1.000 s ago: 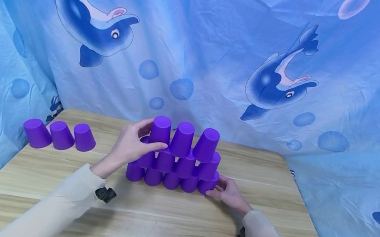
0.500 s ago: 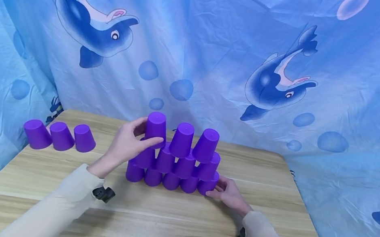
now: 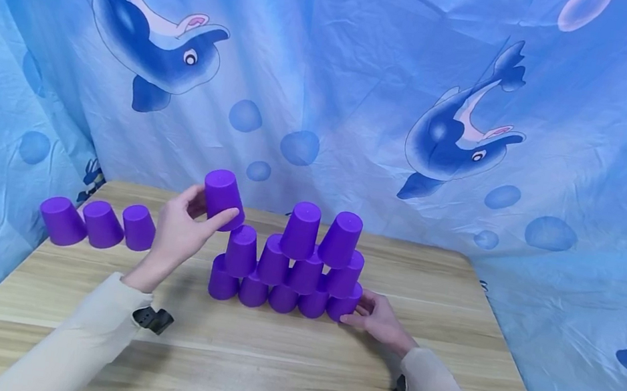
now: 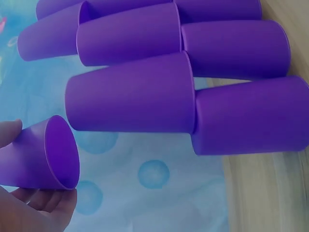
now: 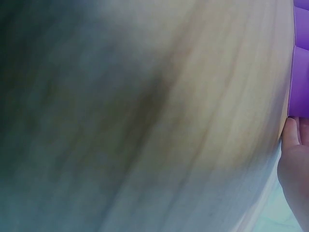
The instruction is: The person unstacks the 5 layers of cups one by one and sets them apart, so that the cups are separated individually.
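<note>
Off the left side of the stack, my left hand holds a purple cup up, mouth downward and slightly tilted, thumb on the near side and fingers behind. In the left wrist view, this cup shows its open rim, apart from the stacked cups. The stack has a bottom row, a middle row and two cups on top, including one at the right. At the stack's lower right, my right hand holds the end cup between thumb and fingers; its far fingers are partly hidden.
Three upside-down purple cups stand in a row at the table's left edge. The wooden table ends at a blue curtain printed with dolphins. Dark wrist cameras sit on both sleeves.
My left hand has lifted the cup from the left end of the top row and carried it up and left, off the stack. My right hand has stayed in place.
</note>
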Demonstrator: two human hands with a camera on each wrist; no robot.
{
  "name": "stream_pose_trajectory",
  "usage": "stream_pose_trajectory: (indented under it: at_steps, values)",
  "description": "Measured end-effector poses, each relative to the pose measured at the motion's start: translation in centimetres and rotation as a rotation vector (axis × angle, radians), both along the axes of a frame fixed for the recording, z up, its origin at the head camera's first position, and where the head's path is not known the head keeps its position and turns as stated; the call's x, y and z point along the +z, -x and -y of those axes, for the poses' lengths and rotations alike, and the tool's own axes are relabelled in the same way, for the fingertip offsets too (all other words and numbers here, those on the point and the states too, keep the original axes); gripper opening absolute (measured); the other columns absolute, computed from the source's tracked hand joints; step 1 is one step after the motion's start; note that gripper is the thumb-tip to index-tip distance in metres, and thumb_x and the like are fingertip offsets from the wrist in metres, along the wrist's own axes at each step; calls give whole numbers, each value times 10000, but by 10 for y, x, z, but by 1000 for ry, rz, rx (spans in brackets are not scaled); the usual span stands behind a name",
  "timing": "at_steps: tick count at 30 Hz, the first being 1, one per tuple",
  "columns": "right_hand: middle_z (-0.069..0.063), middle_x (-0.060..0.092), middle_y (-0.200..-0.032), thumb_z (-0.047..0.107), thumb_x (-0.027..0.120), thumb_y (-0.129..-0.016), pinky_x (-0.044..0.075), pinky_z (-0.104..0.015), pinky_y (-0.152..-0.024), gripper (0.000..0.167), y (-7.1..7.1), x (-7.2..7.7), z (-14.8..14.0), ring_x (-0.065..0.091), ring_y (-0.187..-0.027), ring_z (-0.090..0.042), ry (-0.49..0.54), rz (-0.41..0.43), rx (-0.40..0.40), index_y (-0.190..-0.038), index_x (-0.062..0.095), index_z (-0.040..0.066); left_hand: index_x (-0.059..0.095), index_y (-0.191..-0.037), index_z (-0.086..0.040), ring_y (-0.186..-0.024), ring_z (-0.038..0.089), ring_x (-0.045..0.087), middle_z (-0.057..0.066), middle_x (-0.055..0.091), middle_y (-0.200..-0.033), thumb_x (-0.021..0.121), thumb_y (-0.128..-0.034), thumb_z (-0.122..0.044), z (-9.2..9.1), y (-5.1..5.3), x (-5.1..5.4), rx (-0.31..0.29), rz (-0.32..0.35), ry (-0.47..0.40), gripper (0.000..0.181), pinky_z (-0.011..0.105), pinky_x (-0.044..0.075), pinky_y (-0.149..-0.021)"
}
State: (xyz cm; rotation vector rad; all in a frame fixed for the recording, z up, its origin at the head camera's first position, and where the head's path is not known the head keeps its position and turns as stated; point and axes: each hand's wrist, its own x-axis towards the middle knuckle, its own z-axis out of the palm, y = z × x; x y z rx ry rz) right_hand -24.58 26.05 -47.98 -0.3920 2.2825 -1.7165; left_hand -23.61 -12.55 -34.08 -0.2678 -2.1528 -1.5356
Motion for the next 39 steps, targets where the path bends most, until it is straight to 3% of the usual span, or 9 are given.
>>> stream_pose_trajectory:
  at_steps: [7, 20, 39]
  values:
    - [-173, 553, -1295, 12, 785, -765, 343, -445, -1050, 651, 10, -22, -7, 520, -1192, -305, 11, -8, -21, -1340, 485, -43, 609, -1225, -56, -960, 233, 630, 116, 667, -1045, 795, -797, -285, 16, 19, -25, 38, 4, -7, 520, 357, 510, -869]
    - [-154, 572, -1273, 51, 806, -752, 370, -399, -1037, 640, 11, -25, -8, 540, -1171, -281, 18, -13, -22, -1317, 517, -24, 552, -1250, -7, -1079, 331, 586, 209, 621, -1148, 753, -834, -324, 39, 32, -55, 135, 88, 50, 560, 442, 459, -944]
    - [-137, 568, -1285, 98, 805, -767, 364, -408, -1041, 649, 11, -24, -9, 531, -1185, -278, 3, -18, -7, -1335, 509, -1, 416, -1344, 83, -1123, 439, 530, 308, 541, -1238, 711, -872, -249, 70, 45, -105, 201, 337, 210, 648, 530, 414, -959]
